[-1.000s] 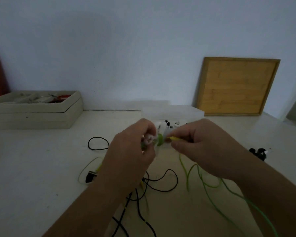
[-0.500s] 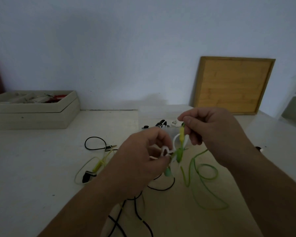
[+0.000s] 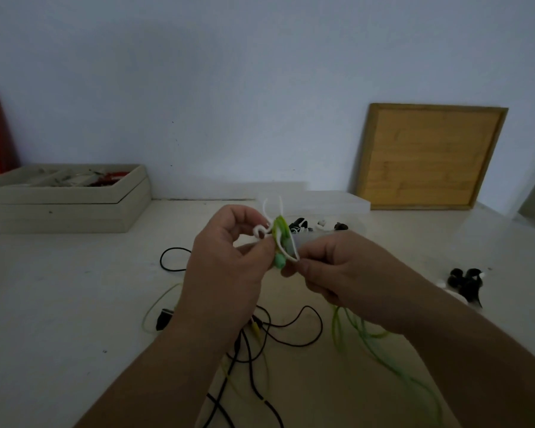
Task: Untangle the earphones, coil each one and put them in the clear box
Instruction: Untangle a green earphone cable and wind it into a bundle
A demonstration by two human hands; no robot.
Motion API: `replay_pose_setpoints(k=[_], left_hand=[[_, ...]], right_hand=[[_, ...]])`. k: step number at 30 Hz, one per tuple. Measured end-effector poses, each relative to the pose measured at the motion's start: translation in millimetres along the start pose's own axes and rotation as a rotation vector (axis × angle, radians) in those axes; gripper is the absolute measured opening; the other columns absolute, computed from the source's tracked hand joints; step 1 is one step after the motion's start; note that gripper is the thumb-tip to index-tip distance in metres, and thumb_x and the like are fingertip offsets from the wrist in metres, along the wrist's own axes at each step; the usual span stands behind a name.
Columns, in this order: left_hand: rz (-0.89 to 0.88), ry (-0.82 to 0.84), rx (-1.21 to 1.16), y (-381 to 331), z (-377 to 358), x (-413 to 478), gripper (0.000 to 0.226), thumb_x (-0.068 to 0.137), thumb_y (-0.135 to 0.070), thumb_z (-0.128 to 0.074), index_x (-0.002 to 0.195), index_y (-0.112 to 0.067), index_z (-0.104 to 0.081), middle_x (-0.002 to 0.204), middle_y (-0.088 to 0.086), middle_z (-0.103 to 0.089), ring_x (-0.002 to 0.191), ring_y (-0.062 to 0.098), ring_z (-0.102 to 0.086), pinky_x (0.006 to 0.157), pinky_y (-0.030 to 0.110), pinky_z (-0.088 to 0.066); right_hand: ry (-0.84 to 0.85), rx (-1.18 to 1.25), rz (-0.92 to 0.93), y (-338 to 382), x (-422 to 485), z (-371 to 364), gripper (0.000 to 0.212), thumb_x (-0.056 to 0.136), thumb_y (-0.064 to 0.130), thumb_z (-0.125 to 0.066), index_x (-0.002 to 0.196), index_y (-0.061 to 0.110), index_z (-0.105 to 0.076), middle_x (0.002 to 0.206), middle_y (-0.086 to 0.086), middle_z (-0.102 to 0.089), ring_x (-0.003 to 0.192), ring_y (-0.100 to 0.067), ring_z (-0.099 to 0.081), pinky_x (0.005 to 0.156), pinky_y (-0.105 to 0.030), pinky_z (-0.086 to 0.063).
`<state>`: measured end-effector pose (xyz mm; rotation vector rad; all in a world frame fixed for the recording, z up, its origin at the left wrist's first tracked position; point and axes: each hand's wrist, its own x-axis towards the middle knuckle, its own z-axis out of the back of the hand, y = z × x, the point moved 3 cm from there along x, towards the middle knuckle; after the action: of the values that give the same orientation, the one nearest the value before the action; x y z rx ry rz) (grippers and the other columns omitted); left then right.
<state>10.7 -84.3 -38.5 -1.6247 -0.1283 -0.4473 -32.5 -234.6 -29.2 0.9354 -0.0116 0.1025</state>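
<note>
A knot of thin white cord [image 3: 267, 225] and lime-green earphone cable [image 3: 281, 231] is held up in front of the clear plastic box [image 3: 331, 202], evidently raised off the table so the crossing strands can be told apart. The left hand [image 3: 226, 267] is pinched shut on the knot's near side, thumb against forefinger, with a pale green earbud [image 3: 280, 261] showing just below its grip. The right hand [image 3: 349, 273] is closed narrowly on the white loop's lower end, apparently to draw it free of the green. The rest of the green cable [image 3: 365, 338] hangs from under the right hand and trails over the off-white tabletop [image 3: 74, 304] on the near side of the box. A loose black earphone cable [image 3: 291, 332] lies on that near side too, still uncoiled. Some dark and white earphones are seen already inside the box. A shallow beige tray [image 3: 74, 208] is set well to the box's left, and a square wooden board [image 3: 430, 156] is leaned on the pale blue wall [image 3: 229, 88] just behind the box to its right. The room is dimly lit.
</note>
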Motion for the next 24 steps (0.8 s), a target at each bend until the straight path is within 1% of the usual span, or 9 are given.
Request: replay_pose_setpoints(k=[2,3,5,10,14,17,19,22,24], left_hand=[[-0.049,-0.013,0.111,-1.4,1.8,0.0,0.015,0.087,0.002,-0.066,0.089,-0.012,-0.060,0.090,0.007,-0.068,0.067,0.015,-0.072,0.059,0.028,-0.060],[-0.072,-0.017,0.177,-2.6,2.1,0.1,0.015,0.087,0.000,-0.067,0.088,-0.013,-0.060,0.090,0.006,-0.066,0.060,0.009,-0.069,0.049,0.017,-0.052],[-0.096,-0.015,0.260,-4.0,2.5,0.3,0.015,0.087,-0.002,-0.068,0.087,-0.013,-0.059,0.088,0.004,-0.064,0.049,0.001,-0.060,0.040,0.009,-0.036],[-0.157,-0.036,0.407,-1.9,7.7,2.7,0.019,0.088,-0.005,-0.067,0.084,-0.021,-0.057,0.082,-0.004,-0.063,0.050,0.004,-0.060,0.039,0.012,-0.035],[-0.201,-0.014,0.454,-3.1,5.1,0.2,0.018,0.087,-0.010,-0.067,0.082,-0.024,-0.056,0.076,-0.008,-0.060,0.059,0.006,-0.065,0.041,0.013,-0.038],[-0.237,0.009,0.481,-1.4,1.1,-1.3,0.019,0.085,-0.012,-0.067,0.082,-0.027,-0.056,0.078,-0.009,-0.062,0.066,0.009,-0.068,0.047,0.029,-0.053],[-0.268,0.047,0.539,-1.5,0.1,-2.5,0.018,0.085,-0.013,-0.067,0.084,-0.028,-0.056,0.077,-0.008,-0.063,0.069,0.010,-0.068,0.053,0.034,-0.056],[-0.316,0.156,0.626,-3.0,-1.6,-3.4,0.019,0.085,-0.011,-0.065,0.086,-0.027,-0.056,0.079,-0.008,-0.064,0.072,0.008,-0.065,0.058,0.034,-0.056],[-0.351,0.236,0.699,-3.3,-3.9,-4.9,0.017,0.086,-0.011,-0.064,0.087,-0.026,-0.056,0.082,-0.010,-0.064,0.075,0.006,-0.063,0.061,0.027,-0.054]], right_hand=[[0.029,-0.029,0.001,1.3,-1.6,1.3,0.020,0.098,0.022,-0.056,0.089,0.023,-0.074,0.052,0.007,-0.048,0.046,-0.008,-0.040,0.046,-0.021,-0.036],[0.043,-0.040,0.002,2.1,-2.9,2.7,0.019,0.097,0.021,-0.057,0.089,0.023,-0.074,0.051,0.006,-0.049,0.046,-0.009,-0.041,0.045,-0.020,-0.037],[0.069,-0.064,0.006,3.9,-5.8,6.2,0.017,0.096,0.021,-0.059,0.089,0.023,-0.074,0.051,0.003,-0.051,0.046,-0.012,-0.043,0.046,-0.022,-0.038],[0.128,-0.108,0.009,7.6,-11.7,12.7,0.015,0.094,0.023,-0.062,0.087,0.022,-0.074,0.052,0.001,-0.053,0.046,-0.014,-0.047,0.048,-0.023,-0.041],[0.206,-0.117,0.033,12.2,-15.4,11.1,0.016,0.096,0.023,-0.059,0.092,0.022,-0.074,0.051,0.003,-0.053,0.046,-0.014,-0.047,0.049,-0.023,-0.042],[0.216,-0.135,0.069,15.6,-15.7,9.0,0.016,0.096,0.024,-0.059,0.094,0.021,-0.074,0.048,0.003,-0.053,0.044,-0.012,-0.047,0.049,-0.022,-0.043],[0.167,-0.130,0.090,15.8,-14.8,12.4,0.015,0.094,0.024,-0.060,0.090,0.022,-0.074,0.048,0.003,-0.053,0.043,-0.012,-0.047,0.049,-0.022,-0.043],[0.103,-0.106,0.108,15.7,-17.3,23.8,0.013,0.092,0.022,-0.064,0.084,0.022,-0.074,0.049,-0.001,-0.055,0.044,-0.014,-0.049,0.050,-0.023,-0.042],[0.089,-0.038,0.119,16.7,-20.4,30.5,0.014,0.091,0.016,-0.065,0.082,0.019,-0.074,0.052,-0.004,-0.056,0.046,-0.015,-0.051,0.051,-0.023,-0.043]])
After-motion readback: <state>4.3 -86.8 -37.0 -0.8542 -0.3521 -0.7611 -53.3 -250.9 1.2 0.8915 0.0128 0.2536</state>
